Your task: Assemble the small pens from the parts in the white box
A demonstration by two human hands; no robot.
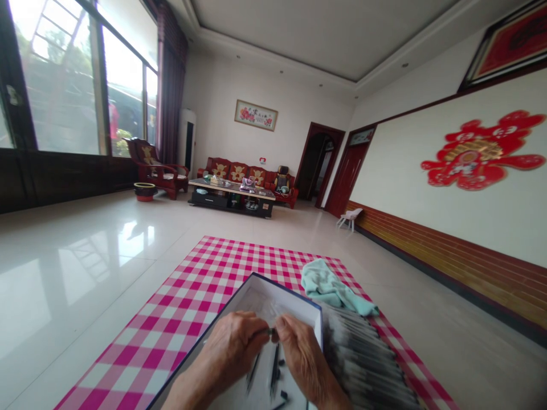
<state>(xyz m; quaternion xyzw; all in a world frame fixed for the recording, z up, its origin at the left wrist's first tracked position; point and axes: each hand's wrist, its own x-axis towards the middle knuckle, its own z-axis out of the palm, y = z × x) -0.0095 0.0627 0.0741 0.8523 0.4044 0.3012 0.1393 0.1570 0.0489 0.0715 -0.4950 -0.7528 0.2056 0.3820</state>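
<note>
My left hand [234, 340] and my right hand [299, 347] meet over an open white box with a blue rim [287, 288]. Both are closed, fingertips pinched around a small dark pen part [272, 332]; the fingers hide most of it. Below them in the box lie several thin dark pen pieces [274, 370] and small black caps [284, 394]. A clear plastic wrapping [267, 307] seems to lie toward the box's far end. Right of the box is a blurred row of many slim pens [367, 353] with clear barrels and dark ends.
A pink-and-white checked cloth [162, 336] covers the table. A crumpled mint-green cloth [331, 285] lies beyond the pens. Farther off stand a low coffee table [231, 196], a wooden sofa [237, 171], an armchair [158, 168] and a small white chair [350, 217].
</note>
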